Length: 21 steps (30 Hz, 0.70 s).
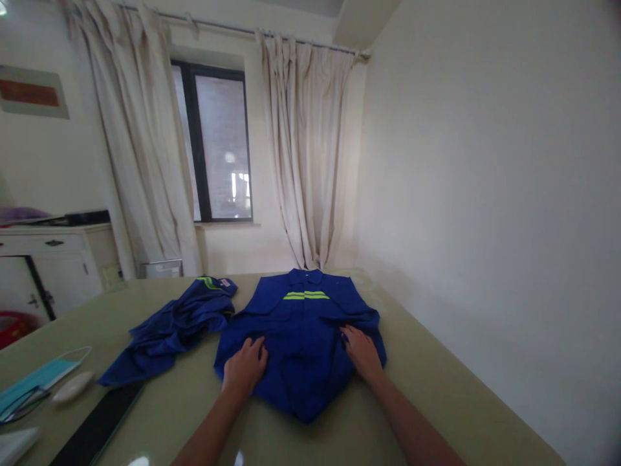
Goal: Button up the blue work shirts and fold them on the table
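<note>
Blue work jacket (303, 323) lying front-up, collar away, mid-table (436, 388). Left hand (245, 369) and right hand (361, 353) pressing flat on it, fingers spread, gripping nothing. Sides seemingly turned in; hem not yet folded up. Second blue garment (174, 327) lying crumpled alongside, untouched.

Dim, soft daylight from window (220, 145) — glare spots on table (436, 388); wide-angle bending and blur at frame edges.
</note>
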Available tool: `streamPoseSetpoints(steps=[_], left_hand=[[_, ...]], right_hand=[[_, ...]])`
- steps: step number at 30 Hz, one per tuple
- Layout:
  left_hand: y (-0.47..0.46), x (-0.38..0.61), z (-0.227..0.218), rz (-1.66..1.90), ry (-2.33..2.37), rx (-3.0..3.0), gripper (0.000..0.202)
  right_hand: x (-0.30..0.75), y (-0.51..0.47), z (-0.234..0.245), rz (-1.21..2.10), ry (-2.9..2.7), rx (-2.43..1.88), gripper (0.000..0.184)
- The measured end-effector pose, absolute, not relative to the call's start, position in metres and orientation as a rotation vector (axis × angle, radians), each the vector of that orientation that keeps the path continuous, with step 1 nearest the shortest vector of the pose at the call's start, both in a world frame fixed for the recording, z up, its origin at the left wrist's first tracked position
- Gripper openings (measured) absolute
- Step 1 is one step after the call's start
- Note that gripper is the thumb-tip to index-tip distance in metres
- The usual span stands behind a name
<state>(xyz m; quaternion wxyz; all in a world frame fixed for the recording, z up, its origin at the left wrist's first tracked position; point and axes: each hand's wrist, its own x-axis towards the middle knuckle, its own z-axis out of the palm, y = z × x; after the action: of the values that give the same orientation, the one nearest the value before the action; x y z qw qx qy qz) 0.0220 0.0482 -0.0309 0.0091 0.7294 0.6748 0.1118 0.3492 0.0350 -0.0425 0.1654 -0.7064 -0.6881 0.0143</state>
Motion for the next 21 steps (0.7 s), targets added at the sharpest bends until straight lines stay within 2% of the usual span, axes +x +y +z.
streamPoseSetpoints(steps=[8, 16, 19, 21], left_hand=[[0.024, 0.011, -0.025, 0.326, 2.040, 2.306, 0.048], [-0.011, -0.033, -0.035, 0.259, 1.797, 2.341, 0.053], [-0.019, -0.053, -0.027, 0.196, 1.659, 2.316, 0.049], [-0.023, -0.055, -0.016, 0.168, 1.656, 2.359, 0.043]], right_hand=[[0.355, 0.015, -0.040, 0.111, -2.026, -1.940, 0.050], [0.385, -0.053, -0.042, 0.152, -2.026, -1.860, 0.049], [0.393, -0.071, -0.025, 0.198, -1.998, -1.923, 0.041], [0.392, -0.070, -0.005, 0.259, -1.996, -1.949, 0.044]])
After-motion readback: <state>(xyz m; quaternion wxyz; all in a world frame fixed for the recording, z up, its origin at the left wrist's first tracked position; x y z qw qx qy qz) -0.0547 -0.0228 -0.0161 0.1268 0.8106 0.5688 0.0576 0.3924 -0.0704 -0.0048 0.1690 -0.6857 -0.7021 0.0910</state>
